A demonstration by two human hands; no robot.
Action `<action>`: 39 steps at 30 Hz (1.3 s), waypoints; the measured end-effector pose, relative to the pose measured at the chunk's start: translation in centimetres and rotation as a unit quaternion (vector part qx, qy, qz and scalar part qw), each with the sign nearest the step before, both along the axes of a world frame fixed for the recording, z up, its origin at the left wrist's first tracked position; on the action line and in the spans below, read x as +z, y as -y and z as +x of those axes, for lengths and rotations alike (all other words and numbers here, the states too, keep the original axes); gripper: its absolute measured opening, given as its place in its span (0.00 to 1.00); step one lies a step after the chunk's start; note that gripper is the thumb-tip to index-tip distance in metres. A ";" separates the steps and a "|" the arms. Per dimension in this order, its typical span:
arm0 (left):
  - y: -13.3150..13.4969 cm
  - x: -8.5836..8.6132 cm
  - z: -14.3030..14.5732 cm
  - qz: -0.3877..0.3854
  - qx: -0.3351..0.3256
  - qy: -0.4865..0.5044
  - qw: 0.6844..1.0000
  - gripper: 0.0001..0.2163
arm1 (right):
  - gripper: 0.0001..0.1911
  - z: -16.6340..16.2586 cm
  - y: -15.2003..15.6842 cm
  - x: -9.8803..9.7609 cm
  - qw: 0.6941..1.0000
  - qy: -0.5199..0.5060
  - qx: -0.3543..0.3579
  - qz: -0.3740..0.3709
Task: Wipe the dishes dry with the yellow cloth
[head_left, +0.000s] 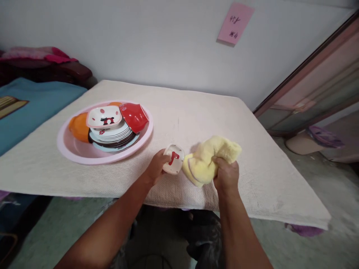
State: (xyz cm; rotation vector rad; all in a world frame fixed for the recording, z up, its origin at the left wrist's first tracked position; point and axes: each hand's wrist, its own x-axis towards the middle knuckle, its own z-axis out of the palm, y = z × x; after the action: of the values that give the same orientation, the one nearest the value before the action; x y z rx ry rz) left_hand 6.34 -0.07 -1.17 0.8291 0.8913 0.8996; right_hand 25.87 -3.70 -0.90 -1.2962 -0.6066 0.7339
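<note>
My left hand (155, 167) grips a small square white dish (174, 159) with a red mark, its fingers on the dish's left edge. My right hand (226, 175) is closed on a crumpled yellow towel (209, 160), which rests on the cloth-covered table (179, 112). The towel lies just right of the dish, nearly touching it. Up left, a pink plastic basin (84, 157) holds a stack of white plates (112, 136), a white square bowl (103, 117), a red bowl (134, 117) tipped on its side and an orange bowl (79, 127).
A teal cloth (36, 108) and dark red bedding (42, 69) lie at the left. A pink note (235, 24) is stuck on the white wall. A large framed panel (308, 82) leans at the right, above a purple cloth (325, 136) on the floor.
</note>
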 end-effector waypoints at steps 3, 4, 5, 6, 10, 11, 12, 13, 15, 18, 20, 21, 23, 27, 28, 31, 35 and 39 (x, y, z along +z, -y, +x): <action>0.5 -0.3 0.6 0.082 -0.022 -0.121 0.989 0.11 | 0.13 -1.0 0.1 0.3 0.978 0.199 0.032 0.045; 0.7 -0.4 0.7 0.116 -0.031 -0.147 0.982 0.11 | 0.14 -1.6 0.2 0.6 0.956 0.274 0.081 0.058; 0.9 -0.6 0.8 0.147 -0.039 -0.162 0.975 0.12 | 0.15 -2.1 0.3 0.8 0.926 0.343 0.139 0.070; 1.0 -0.8 0.8 0.173 -0.044 -0.171 0.969 0.13 | 0.17 -2.6 0.4 1.0 0.893 0.399 0.193 0.077; 1.4 -1.0 0.6 0.229 -0.022 -0.202 0.952 0.13 | 0.21 -3.1 0.0 0.9 0.846 0.452 0.276 0.059; 1.4 -1.0 0.6 0.237 -0.009 -0.203 0.950 0.13 | 0.21 -3.0 -0.1 0.5 0.864 0.424 0.266 0.044; 1.4 -0.9 0.6 0.244 0.008 -0.199 0.949 0.13 | 0.20 -2.8 -0.3 0.1 0.888 0.384 0.251 0.025; 1.4 -0.7 0.7 0.246 0.028 -0.190 0.950 0.13 | 0.20 -2.8 -0.5 -0.4 0.913 0.334 0.235 0.001; 1.4 -0.6 1.0 0.228 0.070 -0.163 0.957 0.12 | 0.17 -3.0 -0.7 -1.3 0.953 0.209 0.212 -0.051; 1.4 -0.5 1.5 0.200 0.136 -0.115 0.963 0.13 | 0.16 -4.8 -0.4 -2.0 0.975 0.010 0.209 -0.078; 1.6 -0.6 1.9 0.201 0.180 -0.091 0.959 0.13 | 0.19 -6.5 0.1 -2.0 0.965 -0.107 0.230 -0.059; 1.7 -0.6 2.0 0.203 0.197 -0.086 0.955 0.14 | 0.19 -7.2 0.3 -1.9 0.957 -0.152 0.244 -0.052; 1.8 -0.7 2.3 0.198 0.211 -0.087 0.953 0.14 | 0.18 -8.1 0.7 -1.7 0.945 -0.201 0.254 -0.049; 1.6 -1.1 2.2 0.175 0.139 -0.103 0.969 0.17 | 0.18 -6.8 0.3 -1.9 0.978 -0.141 0.147 -0.039; 1.5 -1.2 2.1 0.175 0.119 -0.118 0.970 0.19 | 0.18 -6.0 0.0 -2.0 0.990 -0.091 0.102 -0.031; 1.1 -1.1 1.3 0.209 0.107 -0.196 0.952 0.25 | 0.16 -3.6 -0.6 -2.2 0.994 0.103 -0.007 -0.019; 0.8 -0.5 0.1 0.282 0.071 -0.269 0.918 0.16 | 0.13 -2.6 -0.4 -2.3 0.965 0.261 -0.004 -0.021; 0.6 -0.6 0.0 0.251 0.076 -0.230 0.937 0.11 | 0.16 -4.2 0.0 -2.1 0.978 0.204 0.042 0.001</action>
State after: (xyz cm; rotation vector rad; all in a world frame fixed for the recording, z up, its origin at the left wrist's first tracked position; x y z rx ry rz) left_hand 6.35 -0.67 -1.73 1.4704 1.1608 1.1130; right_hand 21.67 -3.70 -3.03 -1.4381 -0.9977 0.5361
